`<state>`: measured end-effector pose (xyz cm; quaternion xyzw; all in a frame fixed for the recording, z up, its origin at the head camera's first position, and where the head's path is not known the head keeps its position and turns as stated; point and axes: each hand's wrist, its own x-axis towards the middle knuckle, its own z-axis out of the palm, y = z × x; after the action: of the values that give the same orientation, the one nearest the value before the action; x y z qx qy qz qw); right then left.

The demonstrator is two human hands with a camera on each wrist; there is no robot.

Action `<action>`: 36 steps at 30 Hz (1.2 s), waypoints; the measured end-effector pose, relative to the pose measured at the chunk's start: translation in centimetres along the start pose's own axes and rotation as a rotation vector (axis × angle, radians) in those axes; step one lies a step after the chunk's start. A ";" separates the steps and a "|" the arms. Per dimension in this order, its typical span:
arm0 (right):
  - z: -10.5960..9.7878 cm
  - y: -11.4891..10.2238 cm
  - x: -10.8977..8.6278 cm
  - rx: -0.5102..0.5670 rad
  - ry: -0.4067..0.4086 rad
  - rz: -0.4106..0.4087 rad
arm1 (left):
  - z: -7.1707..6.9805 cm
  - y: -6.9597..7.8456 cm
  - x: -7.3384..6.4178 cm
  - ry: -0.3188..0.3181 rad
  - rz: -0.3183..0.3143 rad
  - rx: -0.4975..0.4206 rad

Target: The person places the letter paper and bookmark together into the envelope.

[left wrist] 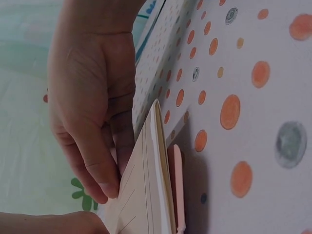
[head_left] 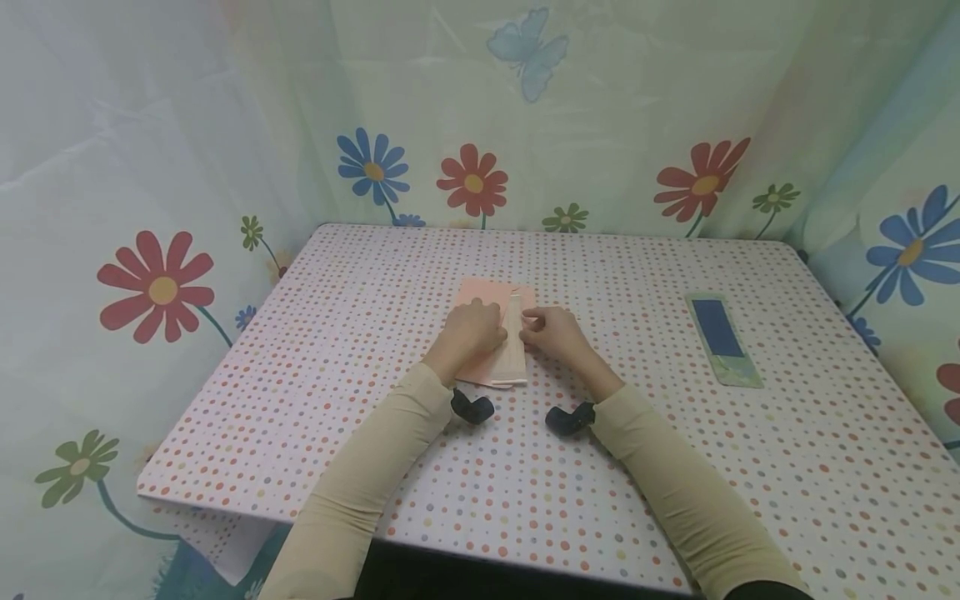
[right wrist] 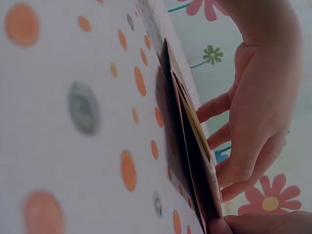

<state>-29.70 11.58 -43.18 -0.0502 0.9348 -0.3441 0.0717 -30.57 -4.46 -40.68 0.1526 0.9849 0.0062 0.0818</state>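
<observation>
A folded pink and cream paper (head_left: 511,358) lies on the dotted table, its layers stacked and a long cream strip on top. My left hand (head_left: 474,329) rests on its left part. In the right wrist view, the left hand (right wrist: 258,117) has loosely bent fingers touching the upper layer. My right hand (head_left: 557,332) pinches the right edge near the far end. From the left wrist view, the right hand (left wrist: 92,112) has its fingertips together at the paper (left wrist: 141,195), which shows crease lines. Part of my left hand (left wrist: 53,224) enters that view below.
A green and dark blue flat rectangular thing (head_left: 726,342) lies to the right on the dotted table (head_left: 375,283). Flowered curtains (head_left: 600,108) hang behind the table and at its sides. Black wrist cameras (head_left: 472,408) sit at the cuffs.
</observation>
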 end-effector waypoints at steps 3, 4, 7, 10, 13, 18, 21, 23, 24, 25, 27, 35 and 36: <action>0.0 -0.1 -0.1 0.021 -0.001 -0.002 | 0.0 0.0 -0.1 0.006 0.004 0.004; 0.0 -0.1 -0.2 0.024 0.001 -0.007 | 0.0 0.0 -0.1 0.007 0.005 0.007; 0.1 -0.2 -0.2 0.039 0.009 -0.011 | -0.1 0.1 -0.2 0.011 0.009 0.009; 0.2 -0.2 -0.2 0.063 0.013 0.003 | -0.1 0.0 -0.2 0.015 0.011 0.007; 0.1 -0.2 -0.1 0.091 0.012 0.032 | -0.1 0.0 -0.2 0.018 0.011 0.004; -0.2 -0.1 -0.3 0.116 0.004 0.065 | -0.2 0.1 -0.3 0.009 0.008 0.005; -0.3 -0.1 -0.4 0.128 -0.006 0.069 | -0.1 0.1 -0.3 0.002 0.012 0.001; -0.3 -0.1 -0.4 0.142 -0.012 0.083 | -0.1 0.0 -0.3 0.001 0.017 -0.003; -0.3 -0.1 -0.4 0.150 -0.013 0.089 | 0.0 0.0 -0.3 0.000 0.020 -0.005; -0.3 -0.1 -0.4 0.154 -0.014 0.093 | 0.0 0.0 -0.3 0.001 0.022 -0.009; -0.3 -0.1 -0.4 0.164 -0.011 0.105 | 0.0 -0.1 -0.3 0.002 0.023 -0.013; 0.2 -0.4 -0.4 0.187 0.016 0.083 | 0.0 0.0 -0.3 0.016 0.015 0.004; 0.3 -0.5 -0.4 0.187 0.021 0.084 | 0.0 0.0 -0.3 0.018 0.013 0.007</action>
<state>-29.23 11.07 -43.09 -0.0006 0.9007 -0.4270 0.0805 -30.26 -4.54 -40.61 0.1594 0.9846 0.0045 0.0722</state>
